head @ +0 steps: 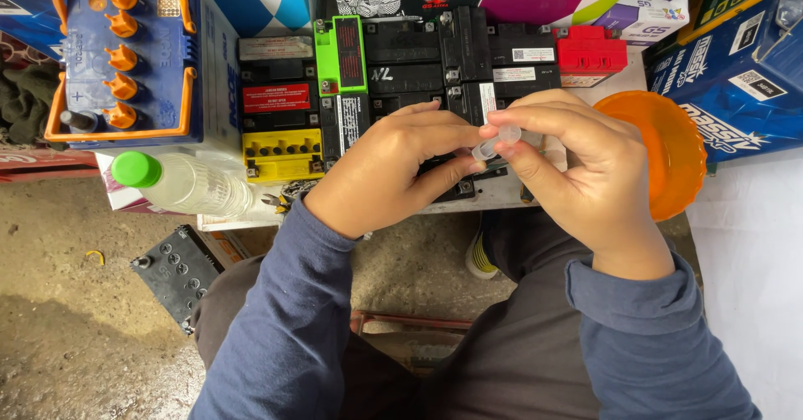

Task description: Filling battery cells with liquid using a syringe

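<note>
My left hand (393, 169) and my right hand (577, 169) meet over a row of small black batteries (418, 69). Between the fingertips of both hands sits a small clear plastic cap or tube (495, 142). My right thumb and forefinger pinch its upper end. My left fingertips touch its lower end. Both arms wear dark blue sleeves, and my knees are below.
An orange plastic bowl (669, 148) lies just right of my right hand. A clear bottle with a green cap (180, 181) lies at the left. A blue battery with orange caps (125, 52) stands far left, a yellow battery (283, 154) beside it, and a black battery (177, 271) on the floor.
</note>
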